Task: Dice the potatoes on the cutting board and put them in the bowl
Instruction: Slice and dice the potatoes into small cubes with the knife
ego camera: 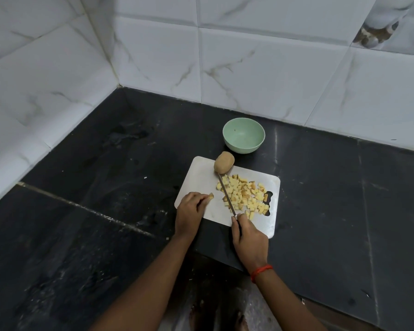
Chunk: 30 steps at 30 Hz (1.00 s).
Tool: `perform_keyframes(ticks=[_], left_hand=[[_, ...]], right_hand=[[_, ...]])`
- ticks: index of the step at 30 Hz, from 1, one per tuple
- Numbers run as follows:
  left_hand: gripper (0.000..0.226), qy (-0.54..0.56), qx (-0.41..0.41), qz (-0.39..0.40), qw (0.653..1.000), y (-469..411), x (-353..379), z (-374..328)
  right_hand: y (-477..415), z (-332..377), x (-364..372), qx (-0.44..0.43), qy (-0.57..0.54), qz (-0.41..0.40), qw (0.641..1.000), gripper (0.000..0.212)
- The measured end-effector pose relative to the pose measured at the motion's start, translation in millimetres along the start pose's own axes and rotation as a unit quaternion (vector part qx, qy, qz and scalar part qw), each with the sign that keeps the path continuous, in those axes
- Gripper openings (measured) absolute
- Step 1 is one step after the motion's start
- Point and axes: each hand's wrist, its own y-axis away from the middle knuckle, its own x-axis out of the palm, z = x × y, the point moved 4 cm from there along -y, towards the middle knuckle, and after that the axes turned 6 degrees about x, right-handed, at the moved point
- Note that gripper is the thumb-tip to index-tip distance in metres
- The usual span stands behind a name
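A white cutting board (201, 177) lies on the dark counter. A heap of diced potato (245, 194) covers its right half. One whole unpeeled potato (224, 162) sits at the board's far edge. Beyond it stands a pale green bowl (243, 135), which looks empty. My right hand (247, 240) grips the handle of a knife (226, 197); the blade lies flat against the left side of the heap, its tip near the whole potato. My left hand (190, 211) rests on the board's left part and pinches a small potato piece (210, 196) at its fingertips.
The black stone counter (105, 223) runs into a corner of white marble-look tiled walls (273, 68) on the left and behind. The counter's front edge lies just below my right wrist, with floor and bare feet below it.
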Motion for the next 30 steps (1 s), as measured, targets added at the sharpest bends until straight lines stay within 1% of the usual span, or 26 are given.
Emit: perform_keyframes(ticks=[6, 10, 13, 16, 18, 19, 22, 26, 30], left_hand=[[0.027, 0.019, 0.000, -0.009, 1.000, -1, -3, -3], [0.025, 0.022, 0.003, -0.011, 1.000, -2, -4, -2], [0.032, 0.024, -0.008, -0.011, 1.000, -2, -5, -4], [0.034, 0.052, -0.045, -0.014, 0.998, -5, -7, -2], [0.040, 0.067, -0.071, -0.007, 0.995, -7, -9, 0], [0.038, 0.061, -0.070, 0.000, 0.996, -9, -10, 1], [0.024, 0.035, -0.043, 0.019, 0.998, -9, -9, 1], [0.018, 0.045, -0.032, 0.030, 0.998, -9, -8, 1], [0.015, 0.036, -0.017, 0.044, 0.998, -11, -7, 2]], right_hand=[[-1, 21, 14, -0.013, 0.016, 0.031, 0.999, 0.023], [-5, 22, 20, -0.015, 0.018, 0.049, 0.998, 0.021], [-3, 21, 18, -0.009, 0.002, 0.040, 0.999, 0.023], [-1, 19, 11, 0.016, -0.056, 0.009, 0.998, 0.026], [-1, 18, 9, 0.029, -0.074, 0.000, 0.997, 0.026], [-1, 17, 9, 0.031, -0.074, 0.000, 0.997, 0.026], [-1, 17, 12, 0.027, -0.062, 0.007, 0.998, 0.027], [-5, 21, 18, -0.003, 0.000, 0.038, 0.999, 0.024], [-10, 23, 22, -0.009, 0.026, 0.065, 0.998, 0.020]])
